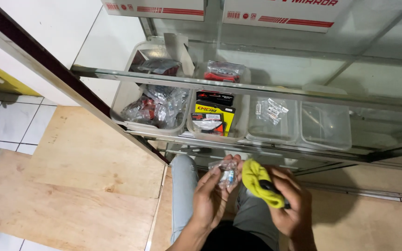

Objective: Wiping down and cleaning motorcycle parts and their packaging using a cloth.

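**Small packet in one hand, yellow cloth in the other**

You are crouching in front of a glass shelf unit, looking down at your own hands just above your knees. Your left hand is closing its fingers around a small clear plastic packet with something pale inside it, holding it upright at the fingertips. Your right hand is gripping a yellow cloth, bunched over the fingers, together with a dark thin object lying against the cloth; what that object is cannot be told. The two hands are sitting close together, the cloth just beside the packet, nearly touching it.

Above your hands, clear plastic tubs are standing in a row on the shelf. The left tub is holding a heap of bagged parts, the next tub is holding black, yellow and red packs, and the two tubs to the right are looking nearly bare. Plywood sheets are lying on the tiled floor at your left.
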